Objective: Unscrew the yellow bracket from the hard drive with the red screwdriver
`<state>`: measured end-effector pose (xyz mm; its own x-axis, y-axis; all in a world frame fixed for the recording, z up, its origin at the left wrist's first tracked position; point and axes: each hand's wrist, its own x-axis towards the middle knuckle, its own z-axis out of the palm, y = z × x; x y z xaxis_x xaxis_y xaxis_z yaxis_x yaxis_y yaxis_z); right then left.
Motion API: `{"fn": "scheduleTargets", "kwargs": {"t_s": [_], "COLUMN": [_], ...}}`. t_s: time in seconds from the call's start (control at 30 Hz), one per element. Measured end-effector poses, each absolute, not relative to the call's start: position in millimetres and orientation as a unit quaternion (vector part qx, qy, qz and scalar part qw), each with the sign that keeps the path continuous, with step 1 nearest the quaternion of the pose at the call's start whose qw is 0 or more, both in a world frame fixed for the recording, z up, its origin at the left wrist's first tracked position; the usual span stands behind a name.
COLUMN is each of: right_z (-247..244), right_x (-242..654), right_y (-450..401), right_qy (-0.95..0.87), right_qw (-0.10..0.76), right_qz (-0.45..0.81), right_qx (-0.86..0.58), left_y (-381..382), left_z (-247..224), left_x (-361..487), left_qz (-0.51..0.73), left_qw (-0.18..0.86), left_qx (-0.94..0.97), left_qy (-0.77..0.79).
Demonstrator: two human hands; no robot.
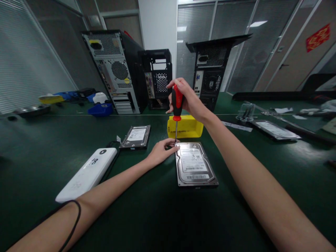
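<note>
A silver hard drive (193, 164) with a white label lies flat on the green table. My right hand (187, 96) is closed around the red and black handle of a screwdriver (177, 105), held upright. The shaft points down to the drive's far left corner; whether the tip sits in a screw is too small to tell. My left hand (162, 150) grips that same corner, its thumb on the drive's top and its fingers by the screwdriver tip. Just behind the drive stands a yellow bin (186, 127), partly covered by my right hand and the screwdriver.
A second hard drive (136, 136) and a white power bank (88, 173) with a cable lie left. Computer cases (131, 70) stand at the back, beside a blue bin (100, 109). To the right are a clear cup (246, 112) and another drive (275, 129).
</note>
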<state>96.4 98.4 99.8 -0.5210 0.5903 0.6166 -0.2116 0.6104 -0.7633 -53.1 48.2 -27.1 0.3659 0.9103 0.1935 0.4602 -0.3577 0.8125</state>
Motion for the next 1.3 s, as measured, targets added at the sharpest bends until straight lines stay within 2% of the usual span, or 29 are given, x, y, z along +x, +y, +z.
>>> {"fn": "scheduleTargets", "kwargs": {"t_s": [0.13,0.33,0.53,0.67,0.77,0.87,1.03,1.2,1.3], "right_z": [102,101,100,102,102,99,94,93,94], "right_x": [98,98,98,97,97,97,98,98,97], "right_y": [98,100,98,96,98,102,110,115,113], "right_qy": [-0.759,-0.757,-0.775,-0.780,-0.774,-0.768,-0.753,-0.740,-0.737], "right_qw": [0.459,0.505,0.504,0.489,0.482,0.504,0.554,0.572,0.589], "right_qz": [0.442,0.391,0.341,0.361,0.381,0.355,0.301,0.302,0.262], "right_qx": [-0.134,-0.141,-0.170,-0.151,-0.156,-0.175,-0.189,-0.185,-0.205], "left_y": [48,49,51,50,51,53,56,57,56], "left_z": [-27,-28,-31,-32,-32,-33,-35,-37,-38], "left_x": [-53,-54,-54,-54,-54,-55,-59,-59,-59], "left_qz": [0.336,0.338,0.334,0.342,0.363,0.396,0.434,0.444,0.445], "left_qw": [0.339,0.342,0.345,0.345,0.383,0.418,0.410,0.411,0.411], "left_qx": [0.753,0.751,0.751,0.749,0.723,0.690,0.668,0.666,0.666], "left_qy": [0.453,0.453,0.454,0.451,0.445,0.439,0.444,0.436,0.435]}}
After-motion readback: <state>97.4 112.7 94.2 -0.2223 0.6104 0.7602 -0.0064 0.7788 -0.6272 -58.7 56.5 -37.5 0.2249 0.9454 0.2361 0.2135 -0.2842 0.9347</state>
